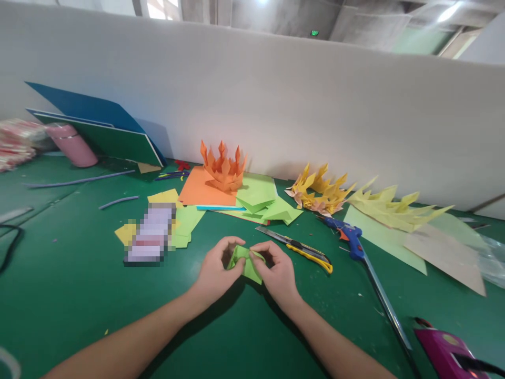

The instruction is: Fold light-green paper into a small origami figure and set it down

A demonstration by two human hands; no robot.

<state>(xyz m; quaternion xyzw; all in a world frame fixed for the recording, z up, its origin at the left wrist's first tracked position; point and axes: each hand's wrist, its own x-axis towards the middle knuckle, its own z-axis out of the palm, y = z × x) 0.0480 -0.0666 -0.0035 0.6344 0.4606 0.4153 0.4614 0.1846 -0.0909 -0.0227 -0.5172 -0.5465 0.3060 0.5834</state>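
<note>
Between my two hands is a small piece of folded green paper (251, 271), held just above the green tabletop. My left hand (221, 266) pinches its left side, with the thumb on top. On the other side my right hand (276, 268) grips it between thumb and fingers. Some of the fingertips are hidden behind the paper. To the right of my right hand lies a yellow utility knife (305, 250) with its blade out. Beyond the hands, loose green paper pieces (262, 206) lie by an orange folded-paper crown (224, 171), which stands on orange paper (197, 188).
A phone (152, 231) rests on yellow and green paper at left. A blue glue gun (351, 238), a yellow paper crown (317, 192) and a pale yellow paper strip (398, 208) are at right. A pink bottle (73, 145) leans by blue boards (94, 113). A white partition (252, 100) stands behind.
</note>
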